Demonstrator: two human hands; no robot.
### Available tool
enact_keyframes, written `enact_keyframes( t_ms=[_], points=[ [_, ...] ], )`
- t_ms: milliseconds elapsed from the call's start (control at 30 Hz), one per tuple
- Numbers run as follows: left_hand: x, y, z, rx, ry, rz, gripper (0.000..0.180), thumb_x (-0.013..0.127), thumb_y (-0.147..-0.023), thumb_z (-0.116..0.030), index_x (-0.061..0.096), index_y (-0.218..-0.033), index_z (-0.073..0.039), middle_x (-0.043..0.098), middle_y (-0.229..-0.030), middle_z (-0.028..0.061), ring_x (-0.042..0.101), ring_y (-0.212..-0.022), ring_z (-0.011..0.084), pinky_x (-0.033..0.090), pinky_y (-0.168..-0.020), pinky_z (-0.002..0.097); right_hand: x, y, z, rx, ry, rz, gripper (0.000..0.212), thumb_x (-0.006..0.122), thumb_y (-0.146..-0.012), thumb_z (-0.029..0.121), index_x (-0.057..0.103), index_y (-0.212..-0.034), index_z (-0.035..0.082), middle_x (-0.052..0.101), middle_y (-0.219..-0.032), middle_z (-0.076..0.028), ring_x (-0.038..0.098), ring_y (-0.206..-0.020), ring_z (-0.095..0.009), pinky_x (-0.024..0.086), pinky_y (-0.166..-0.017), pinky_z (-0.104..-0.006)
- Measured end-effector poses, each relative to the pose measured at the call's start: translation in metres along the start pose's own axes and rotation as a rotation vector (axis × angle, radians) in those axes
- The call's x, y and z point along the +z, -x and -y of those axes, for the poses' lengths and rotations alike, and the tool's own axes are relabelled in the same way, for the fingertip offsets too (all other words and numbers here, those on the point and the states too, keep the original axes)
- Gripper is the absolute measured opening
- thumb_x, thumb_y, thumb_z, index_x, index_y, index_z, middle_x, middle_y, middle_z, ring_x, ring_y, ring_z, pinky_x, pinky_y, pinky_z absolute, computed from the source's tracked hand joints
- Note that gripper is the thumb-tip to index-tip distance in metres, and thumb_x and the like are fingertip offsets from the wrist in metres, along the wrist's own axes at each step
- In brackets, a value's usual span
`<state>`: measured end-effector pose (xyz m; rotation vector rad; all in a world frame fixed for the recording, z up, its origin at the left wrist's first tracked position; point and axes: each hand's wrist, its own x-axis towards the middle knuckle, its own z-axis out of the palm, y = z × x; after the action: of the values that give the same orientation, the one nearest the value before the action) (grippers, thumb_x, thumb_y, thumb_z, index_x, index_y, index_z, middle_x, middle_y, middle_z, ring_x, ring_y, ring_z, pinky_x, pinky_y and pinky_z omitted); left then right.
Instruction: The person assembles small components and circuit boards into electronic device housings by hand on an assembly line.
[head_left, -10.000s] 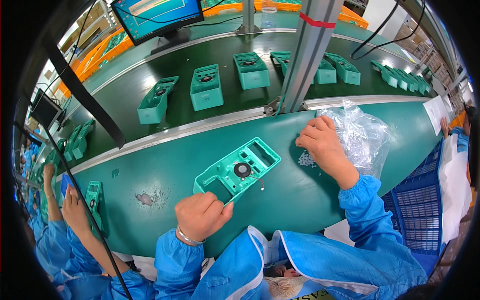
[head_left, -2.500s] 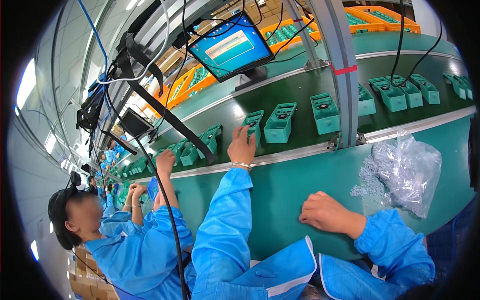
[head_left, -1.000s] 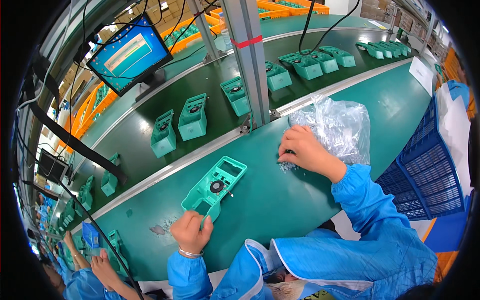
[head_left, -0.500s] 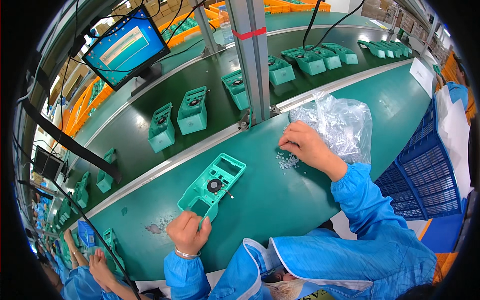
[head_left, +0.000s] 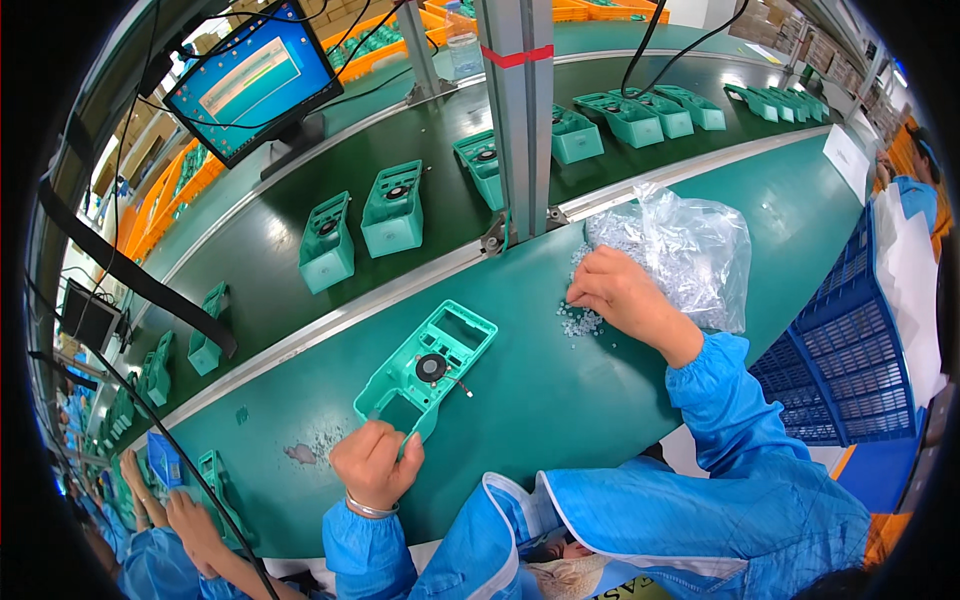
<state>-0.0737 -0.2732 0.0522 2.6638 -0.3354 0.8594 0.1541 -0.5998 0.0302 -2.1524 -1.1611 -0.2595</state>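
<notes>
A green plastic housing (head_left: pixel 392 382) lies tilted on the green worktop before me, a round black speaker-like part (head_left: pixel 431 368) with a short wire set in its middle. My left hand (head_left: pixel 377 465) is closed on the housing's near end, fingers curled over and thumb along its edge. To the right, my right hand (head_left: pixel 628 300) has its fingertips pinched together at a loose heap of tiny translucent pieces (head_left: pixel 580 322); whether a piece is between them is hidden. Just beyond that hand rests a clear plastic bag (head_left: pixel 690 265) full of similar small pieces.
Several green housings (head_left: pixel 392 215) stand on the dark green line beyond a metal rail. A metal post (head_left: pixel 520 150) with red tape rises at the worktop's far edge. Blue crates (head_left: pixel 850 340) are at right, a monitor (head_left: pixel 255 85) far left. A co-worker's hand (head_left: pixel 195 525) is at lower left.
The view has shifted slightly. My left hand keeps its hold on the housing, and my right hand stays pinched at the heap. The co-worker's hand at lower left has risen a little.
</notes>
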Motion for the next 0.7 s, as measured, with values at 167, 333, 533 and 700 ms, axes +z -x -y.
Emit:
enact_keyframes(
  t_ms=[167,333,533,700],
  points=[
    [0.0,-0.002,-0.002,0.001,-0.003,0.003,0.02,0.08,-0.075,-0.013,0.063,-0.068,-0.006,0.059,-0.069,0.0073,0.057,-0.053,0.025,0.042,-0.046,0.0369,0.0,0.001,0.0,-0.075,0.074,-0.002,0.008,0.077,-0.078,0.008,0.071,-0.084,0.009,0.061,-0.087,-0.004,0.058,-0.092,-0.028,0.049,-0.082,-0.0391],
    [-0.001,-0.001,-0.002,0.001,0.001,0.007,0.02,0.081,-0.073,-0.013,0.063,-0.068,-0.006,0.059,-0.069,0.0074,0.056,-0.052,0.0251,0.041,-0.046,0.0368,-0.002,0.0,0.005,-0.166,0.207,-0.005,0.008,0.072,-0.076,0.007,0.07,-0.083,0.011,0.06,-0.089,-0.003,0.057,-0.091,-0.026,0.046,-0.081,-0.0379],
    [-0.004,-0.001,-0.003,-0.001,-0.016,0.011,0.02,0.083,-0.071,-0.014,0.063,-0.067,-0.009,0.058,-0.069,0.0049,0.055,-0.052,0.0232,0.04,-0.045,0.0363,0.0,-0.003,0.011,-0.181,0.302,0.015,0.011,0.069,-0.075,0.005,0.069,-0.083,0.011,0.06,-0.089,-0.003,0.058,-0.092,-0.025,0.045,-0.081,-0.0374],
    [-0.001,-0.002,-0.008,0.045,-0.068,0.025,0.027,0.084,-0.072,-0.018,0.058,-0.064,-0.013,0.051,-0.066,0.0012,0.052,-0.05,0.0199,0.039,-0.044,0.0355,0.003,-0.008,0.015,-0.129,0.203,-0.051,0.012,0.075,-0.075,0.005,0.07,-0.083,0.011,0.061,-0.087,-0.003,0.059,-0.092,-0.026,0.044,-0.081,-0.0387]
  ],
)
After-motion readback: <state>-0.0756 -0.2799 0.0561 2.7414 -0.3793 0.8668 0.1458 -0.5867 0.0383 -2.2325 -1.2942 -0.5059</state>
